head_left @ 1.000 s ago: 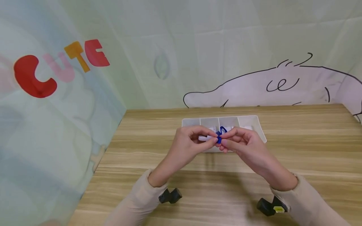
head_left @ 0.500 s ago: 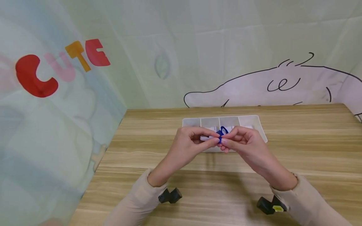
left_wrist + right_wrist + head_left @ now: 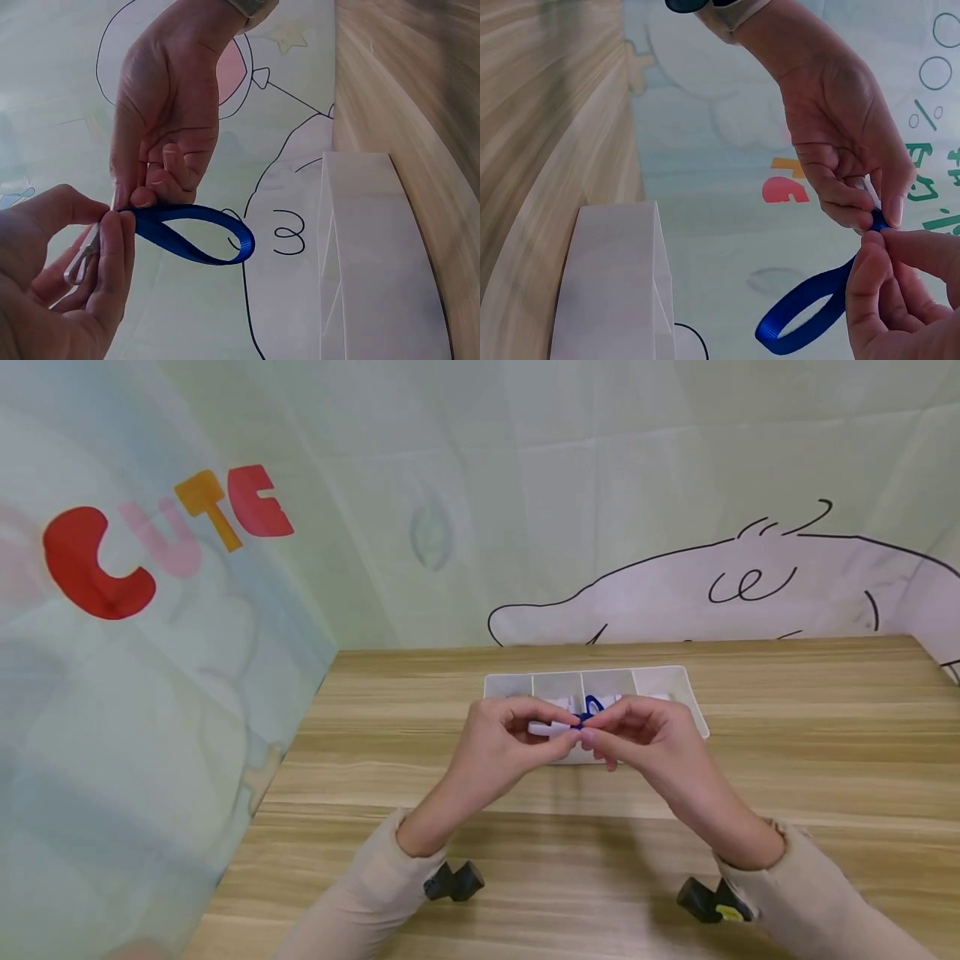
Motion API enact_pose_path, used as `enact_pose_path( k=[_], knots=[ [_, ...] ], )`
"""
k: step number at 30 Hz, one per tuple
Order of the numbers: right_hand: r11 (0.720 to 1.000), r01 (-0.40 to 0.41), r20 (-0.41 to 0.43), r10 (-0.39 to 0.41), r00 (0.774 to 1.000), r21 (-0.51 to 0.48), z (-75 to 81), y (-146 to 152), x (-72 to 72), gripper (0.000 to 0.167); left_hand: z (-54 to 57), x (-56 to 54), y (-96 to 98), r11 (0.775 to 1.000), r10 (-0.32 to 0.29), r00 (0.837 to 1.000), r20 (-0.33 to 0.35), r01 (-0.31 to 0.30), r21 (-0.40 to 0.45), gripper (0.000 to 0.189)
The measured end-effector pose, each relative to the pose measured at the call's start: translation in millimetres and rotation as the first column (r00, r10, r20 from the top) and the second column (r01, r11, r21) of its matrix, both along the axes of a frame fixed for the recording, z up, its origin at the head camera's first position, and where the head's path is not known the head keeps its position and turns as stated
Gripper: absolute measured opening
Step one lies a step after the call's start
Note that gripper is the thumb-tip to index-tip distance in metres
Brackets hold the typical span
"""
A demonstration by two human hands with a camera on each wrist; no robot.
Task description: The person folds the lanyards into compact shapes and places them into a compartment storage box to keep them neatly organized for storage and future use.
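Where both hands meet, fingers pinch a blue loop

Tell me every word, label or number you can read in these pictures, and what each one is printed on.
"CUTE" in red, pink and orange letters, on the pale green printed cloth backdrop left of the table.
"%" with small circles, and green characters too cropped to read, on the same backdrop in the right wrist view.
Nothing readable shows on the white plastic divided tray or the blue ribbon loop.
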State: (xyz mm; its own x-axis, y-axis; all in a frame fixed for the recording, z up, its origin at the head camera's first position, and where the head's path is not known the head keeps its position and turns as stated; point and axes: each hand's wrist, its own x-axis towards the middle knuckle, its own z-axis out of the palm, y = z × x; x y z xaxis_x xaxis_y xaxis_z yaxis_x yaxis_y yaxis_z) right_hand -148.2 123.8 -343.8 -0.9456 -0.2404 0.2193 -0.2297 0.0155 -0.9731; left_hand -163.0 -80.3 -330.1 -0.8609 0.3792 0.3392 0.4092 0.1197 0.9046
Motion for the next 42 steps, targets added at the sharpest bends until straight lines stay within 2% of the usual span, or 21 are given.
enact_pose_path(
  k=[4, 11, 20, 25, 31, 37, 42],
  knots=[
    [0.998, 0.041, -0.062, -0.039, 0.997, 0.044, -1.2, 2.7, 1.9, 0.009, -0.5, 0.7, 1.6, 0.999, 0.03, 0.999, -0.013, -0.03, 0.019, 0.007],
    [0.993, 0.019, -0.055, -0.025, 0.998, -0.114, -4.1, 14.2, 2.0, 0.007, 0.4, 1.3, 2.8, 0.998, 0.056, 0.998, -0.017, -0.055, 0.02, 0.007],
    [0.978, 0.04, -0.095, -0.06, 0.994, -0.203, -5.7, 25.8, 0.5, 0.011, 3.5, 1.6, -0.3, 0.997, 0.042, 0.999, -0.007, -0.041, 0.063, 0.007],
    [0.985, 0.013, -0.132, -0.036, 0.991, -0.17, -11.6, 31.0, -1.9, 0.025, 5.0, 1.1, -2.6, 0.995, 0.025, 1.0, 0.009, -0.026, 0.096, 0.008],
    [0.995, -0.035, -0.167, 0.018, 0.986, -0.099, -27.4, 36.5, -8.7, 0.036, 7.9, 0.8, -4.0, 0.989, 0.03, 0.998, 0.047, -0.036, 0.143, 0.01],
    [0.994, -0.016, -0.173, -0.003, 0.985, -0.107, -38.8, 35.1, -14.4, 0.035, 9.7, 0.8, -4.8, 0.984, 0.031, 0.996, 0.085, -0.045, 0.173, 0.011],
    [0.992, -0.007, -0.188, -0.017, 0.982, -0.124, -40.6, 32.3, -15.4, 0.031, 9.7, 0.4, -6.1, 0.982, 0.029, 0.994, 0.103, -0.048, 0.183, 0.011]
  ],
)
